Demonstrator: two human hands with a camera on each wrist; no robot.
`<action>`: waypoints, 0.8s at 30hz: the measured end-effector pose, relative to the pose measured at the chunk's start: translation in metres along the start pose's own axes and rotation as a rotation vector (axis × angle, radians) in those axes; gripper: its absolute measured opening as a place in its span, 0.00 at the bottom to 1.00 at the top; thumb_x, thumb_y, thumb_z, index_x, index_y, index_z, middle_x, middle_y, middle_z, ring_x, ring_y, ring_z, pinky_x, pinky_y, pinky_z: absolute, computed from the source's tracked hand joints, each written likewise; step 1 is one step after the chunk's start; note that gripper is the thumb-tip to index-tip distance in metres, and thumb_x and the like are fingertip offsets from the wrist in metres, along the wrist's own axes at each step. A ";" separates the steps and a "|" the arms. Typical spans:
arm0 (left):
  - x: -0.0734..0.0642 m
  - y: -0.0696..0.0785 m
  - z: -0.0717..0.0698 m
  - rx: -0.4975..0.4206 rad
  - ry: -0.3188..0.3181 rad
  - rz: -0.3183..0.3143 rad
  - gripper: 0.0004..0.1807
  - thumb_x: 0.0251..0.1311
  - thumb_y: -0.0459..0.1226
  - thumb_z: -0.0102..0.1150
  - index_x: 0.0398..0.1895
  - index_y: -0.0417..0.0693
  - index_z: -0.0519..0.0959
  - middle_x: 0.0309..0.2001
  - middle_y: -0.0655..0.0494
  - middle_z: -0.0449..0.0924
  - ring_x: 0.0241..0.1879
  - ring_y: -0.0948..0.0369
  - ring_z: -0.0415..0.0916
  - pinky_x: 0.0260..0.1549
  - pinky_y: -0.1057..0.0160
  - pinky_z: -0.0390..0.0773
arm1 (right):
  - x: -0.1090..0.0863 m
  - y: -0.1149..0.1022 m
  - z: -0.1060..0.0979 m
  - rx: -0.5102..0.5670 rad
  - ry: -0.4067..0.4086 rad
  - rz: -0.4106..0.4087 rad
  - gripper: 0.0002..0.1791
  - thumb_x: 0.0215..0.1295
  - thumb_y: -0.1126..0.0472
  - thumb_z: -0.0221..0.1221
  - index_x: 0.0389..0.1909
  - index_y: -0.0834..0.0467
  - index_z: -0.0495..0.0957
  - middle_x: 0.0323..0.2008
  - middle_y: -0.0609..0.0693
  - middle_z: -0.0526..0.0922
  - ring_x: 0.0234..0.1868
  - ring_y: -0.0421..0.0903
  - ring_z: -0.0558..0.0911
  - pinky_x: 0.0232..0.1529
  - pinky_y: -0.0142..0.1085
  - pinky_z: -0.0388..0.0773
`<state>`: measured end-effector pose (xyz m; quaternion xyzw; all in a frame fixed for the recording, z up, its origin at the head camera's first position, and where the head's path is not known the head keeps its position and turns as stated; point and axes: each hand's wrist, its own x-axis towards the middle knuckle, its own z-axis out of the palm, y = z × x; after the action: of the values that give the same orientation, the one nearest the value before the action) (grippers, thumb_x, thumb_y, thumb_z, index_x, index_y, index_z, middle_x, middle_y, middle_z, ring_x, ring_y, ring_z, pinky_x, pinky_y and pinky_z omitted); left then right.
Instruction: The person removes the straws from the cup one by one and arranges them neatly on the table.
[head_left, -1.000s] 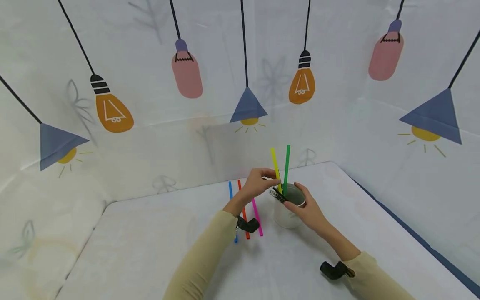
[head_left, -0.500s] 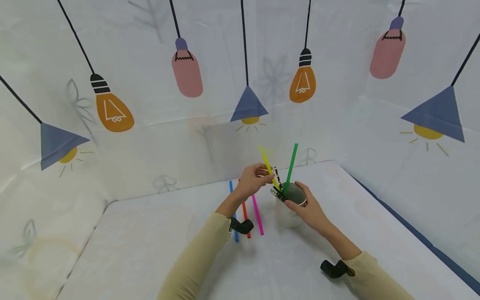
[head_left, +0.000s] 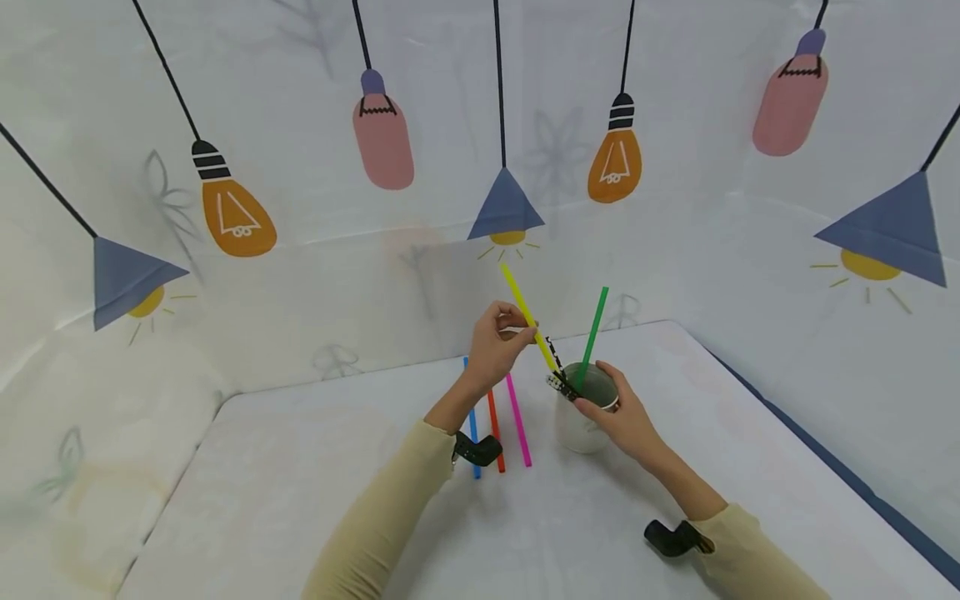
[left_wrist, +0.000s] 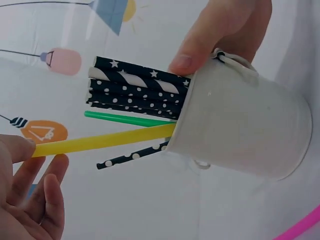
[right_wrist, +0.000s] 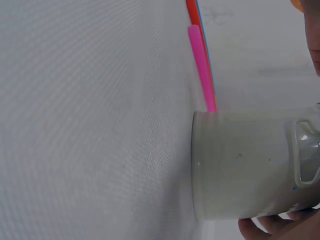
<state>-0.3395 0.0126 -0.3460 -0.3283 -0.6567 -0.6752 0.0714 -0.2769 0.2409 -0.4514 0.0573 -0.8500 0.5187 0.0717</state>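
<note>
My left hand (head_left: pixel 495 346) pinches a yellow straw (head_left: pixel 516 286) between thumb and finger. The straw slants up to the left, its lower end inside the white pail (head_left: pixel 581 432). Thumb at the rim and fingers round the far side, my right hand (head_left: pixel 624 421) grips the pail, which stands upright. In the left wrist view, a bunch of black patterned straws (left_wrist: pixel 135 82) lies beneath the right thumb. A green straw (left_wrist: pixel 127 119) and a single dotted black straw (left_wrist: pixel 131 158) also stick out of the mouth. The straws' lower ends are hidden inside the pail.
Left of the pail, a blue straw (head_left: pixel 475 425), a red straw (head_left: pixel 496 433) and a pink straw (head_left: pixel 519 421) lie side by side on the white table (head_left: pixel 285 475). A white sheet with printed lamps (head_left: pixel 450 275) hangs behind.
My left hand has moved left and up with the yellow straw, which now slants more. The green straw has tipped to the right. My right hand stays on the pail.
</note>
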 end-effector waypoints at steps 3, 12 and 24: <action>0.000 0.005 -0.002 0.003 0.036 0.061 0.11 0.61 0.21 0.57 0.44 0.26 0.68 0.41 0.30 0.78 0.34 0.43 0.82 0.41 0.50 0.81 | 0.000 0.000 -0.001 -0.001 0.003 -0.003 0.46 0.64 0.45 0.62 0.75 0.51 0.48 0.66 0.64 0.61 0.62 0.61 0.66 0.50 0.53 0.74; 0.000 0.015 -0.011 0.007 0.088 0.195 0.05 0.61 0.19 0.55 0.38 0.22 0.71 0.41 0.27 0.77 0.36 0.33 0.78 0.41 0.56 0.81 | -0.002 0.003 0.000 0.003 -0.001 -0.007 0.46 0.64 0.45 0.62 0.76 0.52 0.48 0.67 0.63 0.60 0.63 0.61 0.65 0.50 0.53 0.74; 0.005 0.041 -0.031 0.032 0.116 0.224 0.04 0.60 0.19 0.55 0.37 0.23 0.73 0.39 0.31 0.79 0.35 0.35 0.79 0.42 0.57 0.81 | 0.000 0.002 0.000 0.013 -0.002 -0.028 0.45 0.65 0.48 0.62 0.76 0.52 0.48 0.66 0.63 0.60 0.61 0.60 0.66 0.48 0.51 0.74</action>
<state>-0.3323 -0.0197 -0.3070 -0.3588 -0.6214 -0.6702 0.1897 -0.2769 0.2423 -0.4530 0.0699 -0.8457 0.5233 0.0777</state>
